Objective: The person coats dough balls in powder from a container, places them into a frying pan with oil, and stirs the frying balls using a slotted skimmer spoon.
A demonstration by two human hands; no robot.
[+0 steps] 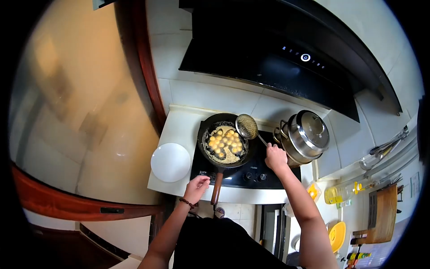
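Observation:
A dark frying pan [201,140] with a brown handle [217,188] sits on the black hob. In its bubbling oil float several round golden balls [225,142]. My right hand [276,157] is closed around the handle of a perforated skimmer [246,127], whose bowl hangs over the pan's right rim. Just left of the pan handle is my left hand [197,188], its fingers loosely curled together and apart from the handle; nothing shows in them. A white plate [170,162] lies on the counter to the left of the pan.
A lidded steel steamer pot [309,134] stands right of the pan. The black range hood [268,49] overhangs the hob [242,177]. At right are an oil bottle [337,194], a yellow basin [337,236] and a wooden knife block [383,208]. A glass door [89,112] is at left.

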